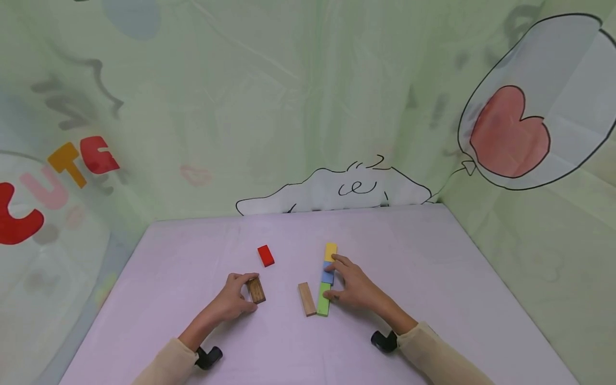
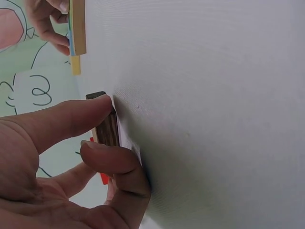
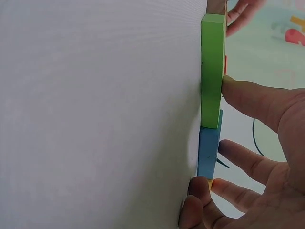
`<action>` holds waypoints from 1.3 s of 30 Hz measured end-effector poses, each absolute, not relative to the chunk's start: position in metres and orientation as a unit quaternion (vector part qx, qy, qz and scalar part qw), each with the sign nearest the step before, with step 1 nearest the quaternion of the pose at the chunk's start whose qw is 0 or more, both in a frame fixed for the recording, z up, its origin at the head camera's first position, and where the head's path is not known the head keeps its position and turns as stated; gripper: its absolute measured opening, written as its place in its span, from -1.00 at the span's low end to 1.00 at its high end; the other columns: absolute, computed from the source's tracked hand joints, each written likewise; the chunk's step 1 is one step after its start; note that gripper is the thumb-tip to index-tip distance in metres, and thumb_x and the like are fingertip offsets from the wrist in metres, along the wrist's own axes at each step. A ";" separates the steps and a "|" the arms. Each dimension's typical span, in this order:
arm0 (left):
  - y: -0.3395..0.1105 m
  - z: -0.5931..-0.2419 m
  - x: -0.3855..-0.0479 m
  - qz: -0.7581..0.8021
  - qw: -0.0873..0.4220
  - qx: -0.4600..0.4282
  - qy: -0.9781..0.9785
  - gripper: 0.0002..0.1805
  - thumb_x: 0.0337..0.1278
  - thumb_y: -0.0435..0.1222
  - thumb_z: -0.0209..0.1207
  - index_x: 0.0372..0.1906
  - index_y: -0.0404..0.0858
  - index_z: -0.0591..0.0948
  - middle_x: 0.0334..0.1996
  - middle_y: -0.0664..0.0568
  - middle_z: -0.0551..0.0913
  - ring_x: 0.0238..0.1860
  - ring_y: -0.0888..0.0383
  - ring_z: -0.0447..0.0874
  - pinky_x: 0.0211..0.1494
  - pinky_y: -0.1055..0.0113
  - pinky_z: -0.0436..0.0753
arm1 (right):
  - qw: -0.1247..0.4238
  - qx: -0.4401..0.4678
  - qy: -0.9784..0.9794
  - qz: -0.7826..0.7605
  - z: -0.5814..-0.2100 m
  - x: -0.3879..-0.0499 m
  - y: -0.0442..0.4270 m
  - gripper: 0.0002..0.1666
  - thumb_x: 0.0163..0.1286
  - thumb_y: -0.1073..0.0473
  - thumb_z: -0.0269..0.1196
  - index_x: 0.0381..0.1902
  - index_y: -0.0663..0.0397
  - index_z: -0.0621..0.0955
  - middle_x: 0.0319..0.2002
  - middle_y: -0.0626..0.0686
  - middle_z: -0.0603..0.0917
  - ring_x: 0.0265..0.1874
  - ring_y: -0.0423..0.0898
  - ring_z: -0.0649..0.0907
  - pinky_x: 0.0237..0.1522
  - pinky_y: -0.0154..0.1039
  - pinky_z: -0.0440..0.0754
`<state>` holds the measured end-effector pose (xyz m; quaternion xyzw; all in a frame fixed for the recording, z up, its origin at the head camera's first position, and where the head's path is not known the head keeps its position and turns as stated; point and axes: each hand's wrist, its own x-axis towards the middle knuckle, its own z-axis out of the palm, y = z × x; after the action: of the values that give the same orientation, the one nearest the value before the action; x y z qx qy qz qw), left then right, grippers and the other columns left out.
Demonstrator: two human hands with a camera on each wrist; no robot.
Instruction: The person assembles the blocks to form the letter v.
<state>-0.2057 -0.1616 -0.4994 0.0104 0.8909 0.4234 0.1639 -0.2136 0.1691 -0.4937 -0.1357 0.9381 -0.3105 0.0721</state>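
Observation:
My left hand [image 1: 232, 298] holds a dark brown wooden block [image 1: 257, 291] by its two ends, thumb at the near end and a finger at the far one. In the left wrist view, the hand partly hides this block [image 2: 107, 130]. My right hand [image 1: 357, 286] lies along a row of blocks. Its thumb touches the green block [image 3: 212, 71], and outstretched fingers reach the blue block [image 3: 208, 151] and the yellow block [image 1: 330, 250]. These three blocks run end to end, yellow farthest away and green nearest.
A plain light wooden block [image 1: 306, 299] lies just left of the green one, slightly angled. Farther back, a red block [image 1: 266, 255] lies beyond my left hand. The table [image 1: 394, 240] has a pale lilac cover and meets a printed curtain [image 1: 250, 107] at its back edge.

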 end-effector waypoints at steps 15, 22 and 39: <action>-0.161 -0.504 -0.208 0.422 0.157 0.012 0.893 -0.16 0.04 -0.48 0.48 0.49 -0.19 0.49 0.27 -0.25 0.32 -0.13 0.03 0.45 -0.17 0.26 0.51 | 0.062 -0.135 0.941 -0.305 -0.496 -0.215 0.170 -0.40 0.23 0.06 0.59 0.19 0.04 0.65 0.58 0.25 0.36 0.53 0.38 0.40 0.48 0.33 0.39; -0.162 -0.505 -0.207 0.421 0.154 0.010 0.894 -0.18 0.00 -0.46 0.51 0.46 -0.20 0.52 0.25 -0.26 0.36 -0.18 0.04 0.45 -0.20 0.27 0.49 | 0.073 -0.128 0.940 -0.307 -0.500 -0.215 0.170 -0.39 0.24 0.06 0.58 0.21 0.02 0.64 0.60 0.23 0.34 0.55 0.36 0.37 0.51 0.31 0.38; -0.151 -0.493 -0.222 0.439 0.144 0.021 0.887 -0.18 -0.04 -0.45 0.49 0.45 -0.21 0.52 0.18 -0.23 0.39 -0.25 0.05 0.44 -0.30 0.28 0.50 | 0.066 -0.129 0.943 -0.301 -0.498 -0.215 0.169 -0.38 0.23 0.06 0.59 0.21 0.04 0.65 0.59 0.23 0.35 0.54 0.36 0.39 0.50 0.30 0.39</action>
<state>-0.2215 -0.1511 -0.4933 0.0211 0.8869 0.4386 0.1437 -0.2153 0.1689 -0.4983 -0.1291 0.9426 -0.3008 0.0660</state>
